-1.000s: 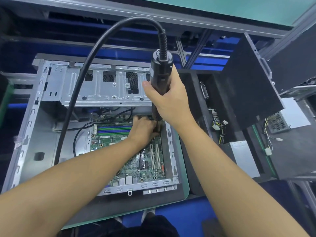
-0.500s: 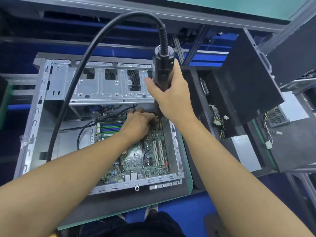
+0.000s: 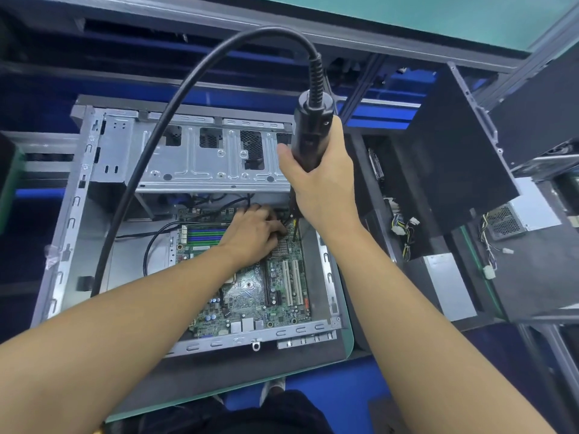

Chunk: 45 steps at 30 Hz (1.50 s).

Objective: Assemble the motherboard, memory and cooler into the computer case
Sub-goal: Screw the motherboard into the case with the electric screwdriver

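Note:
An open grey computer case (image 3: 72,245) lies on its side on the bench. A green motherboard (image 3: 250,296) sits inside it, with green and blue memory slots (image 3: 205,234) near its far left corner. My right hand (image 3: 319,183) grips a black electric screwdriver (image 3: 310,133) held upright, its bit (image 3: 294,230) pointing down at the board's far right corner. My left hand (image 3: 257,230) rests on the board beside the bit, fingers pinched near the tip. What the fingers hold is hidden.
The screwdriver's thick black cable (image 3: 175,120) arcs over the case's left half. The drive cage (image 3: 200,158) spans the far side of the case. A black case panel (image 3: 454,151) and a power supply (image 3: 526,211) with loose wires stand to the right.
The view has shifted slightly, so the case sits lower and further right in frame. Both hands stay at the board's far right corner with the screwdriver upright.

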Each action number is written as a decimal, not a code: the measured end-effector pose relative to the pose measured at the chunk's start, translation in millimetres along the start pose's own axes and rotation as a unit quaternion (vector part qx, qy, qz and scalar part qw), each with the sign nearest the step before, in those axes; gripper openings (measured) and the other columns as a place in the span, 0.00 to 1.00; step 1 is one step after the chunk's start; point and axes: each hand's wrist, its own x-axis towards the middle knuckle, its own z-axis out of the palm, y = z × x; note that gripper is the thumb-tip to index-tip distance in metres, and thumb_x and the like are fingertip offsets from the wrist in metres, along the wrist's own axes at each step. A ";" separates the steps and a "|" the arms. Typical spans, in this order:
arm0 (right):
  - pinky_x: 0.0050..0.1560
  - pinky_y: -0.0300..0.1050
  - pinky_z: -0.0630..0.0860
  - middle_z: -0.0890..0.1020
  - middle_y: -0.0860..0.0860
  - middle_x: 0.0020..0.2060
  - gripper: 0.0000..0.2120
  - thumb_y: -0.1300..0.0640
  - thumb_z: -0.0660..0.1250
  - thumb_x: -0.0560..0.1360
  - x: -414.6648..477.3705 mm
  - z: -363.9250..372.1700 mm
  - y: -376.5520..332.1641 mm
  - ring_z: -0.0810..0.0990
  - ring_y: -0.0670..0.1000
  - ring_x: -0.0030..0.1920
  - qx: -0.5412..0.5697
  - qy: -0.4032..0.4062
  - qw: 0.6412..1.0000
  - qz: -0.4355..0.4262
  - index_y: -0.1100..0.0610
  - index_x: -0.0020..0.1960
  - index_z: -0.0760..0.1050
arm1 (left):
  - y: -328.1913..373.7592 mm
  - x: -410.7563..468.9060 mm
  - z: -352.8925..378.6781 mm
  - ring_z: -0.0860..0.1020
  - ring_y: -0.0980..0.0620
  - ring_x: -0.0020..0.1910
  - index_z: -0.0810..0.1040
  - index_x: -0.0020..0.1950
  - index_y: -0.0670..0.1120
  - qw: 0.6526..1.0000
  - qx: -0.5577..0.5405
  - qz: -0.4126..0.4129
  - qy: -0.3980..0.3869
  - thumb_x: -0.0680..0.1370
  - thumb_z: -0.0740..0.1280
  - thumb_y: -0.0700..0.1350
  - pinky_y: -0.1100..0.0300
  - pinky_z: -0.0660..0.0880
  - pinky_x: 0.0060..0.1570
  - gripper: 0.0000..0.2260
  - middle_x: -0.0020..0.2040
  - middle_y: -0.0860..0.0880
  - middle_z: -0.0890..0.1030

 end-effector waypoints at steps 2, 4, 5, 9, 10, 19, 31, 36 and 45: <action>0.39 0.29 0.70 0.77 0.47 0.37 0.12 0.55 0.73 0.77 0.1 1.4 -0.2 0.74 0.41 0.35 -0.003 -0.005 1.000 -0.002 0.54 0.53 0.70 | -1.0 -0.5 0.5 0.70 0.48 0.58 0.81 0.59 0.61 1.000 0.002 0.000 0.003 0.77 0.63 0.51 0.50 0.64 0.58 0.13 0.54 0.53 0.76; 0.39 0.29 0.70 0.78 0.47 0.37 0.12 0.55 0.73 0.77 0.3 1.3 1.1 0.74 0.41 0.36 -0.004 -0.006 1.000 -0.004 0.55 0.53 0.70 | -2.1 -1.3 1.5 0.70 0.48 0.58 0.80 0.60 0.61 1.000 0.005 0.000 0.004 0.77 0.63 0.52 0.50 0.64 0.57 0.13 0.54 0.54 0.76; 0.39 0.29 0.70 0.77 0.45 0.37 0.12 0.55 0.73 0.77 0.7 0.7 2.0 0.74 0.40 0.36 -0.005 -0.005 1.000 -0.005 0.55 0.53 0.70 | -2.3 -1.4 1.9 0.70 0.49 0.58 0.80 0.60 0.61 1.000 0.003 0.000 0.005 0.77 0.63 0.52 0.50 0.64 0.56 0.13 0.54 0.54 0.76; 0.39 0.29 0.70 0.76 0.42 0.36 0.13 0.55 0.73 0.76 3.9 -0.2 4.8 0.74 0.39 0.36 -0.013 0.000 1.000 -0.005 0.55 0.51 0.69 | -2.2 -0.4 2.0 0.70 0.49 0.58 0.80 0.60 0.60 1.000 -0.002 -0.004 0.000 0.77 0.63 0.51 0.50 0.64 0.57 0.13 0.55 0.54 0.76; 0.39 0.29 0.70 0.76 0.42 0.36 0.13 0.54 0.73 0.76 4.5 0.2 5.0 0.74 0.39 0.36 -0.017 -0.001 1.000 -0.005 0.55 0.52 0.70 | -2.5 -0.3 2.1 0.69 0.49 0.59 0.80 0.60 0.60 1.000 -0.003 -0.003 -0.001 0.77 0.63 0.51 0.50 0.64 0.57 0.13 0.55 0.54 0.76; 0.42 0.29 0.72 0.79 0.45 0.38 0.13 0.52 0.73 0.76 4.5 0.1 3.1 0.78 0.43 0.40 -0.025 -0.029 0.999 -0.005 0.50 0.52 0.69 | -3.8 0.4 3.2 0.70 0.49 0.59 0.80 0.60 0.61 1.000 -0.002 0.003 0.005 0.77 0.63 0.52 0.49 0.63 0.58 0.13 0.55 0.54 0.76; 0.44 0.26 0.71 0.81 0.43 0.43 0.10 0.50 0.72 0.76 1.4 -2.3 3.7 0.78 0.38 0.41 -0.019 -0.060 0.998 0.020 0.42 0.48 0.70 | -5.6 2.3 4.4 0.69 0.49 0.60 0.78 0.61 0.62 1.000 0.004 0.001 -0.010 0.78 0.63 0.52 0.49 0.63 0.60 0.13 0.57 0.54 0.76; 0.43 0.32 0.74 0.81 0.48 0.43 0.09 0.48 0.71 0.74 1.4 -2.3 3.4 0.79 0.46 0.42 -0.020 -0.060 0.998 0.015 0.47 0.49 0.72 | -5.2 2.6 4.3 0.68 0.49 0.61 0.78 0.62 0.61 1.000 0.010 0.004 -0.016 0.78 0.62 0.53 0.48 0.63 0.60 0.14 0.58 0.54 0.75; 0.46 0.44 0.80 0.80 0.49 0.43 0.16 0.53 0.72 0.76 16.2 -10.6 -41.8 0.79 0.49 0.42 0.035 -0.049 0.994 -0.095 0.34 0.53 0.70 | 0.8 -0.5 3.6 0.63 0.48 0.63 0.73 0.67 0.64 0.993 0.071 0.064 -0.072 0.76 0.52 0.60 0.44 0.60 0.61 0.21 0.65 0.51 0.68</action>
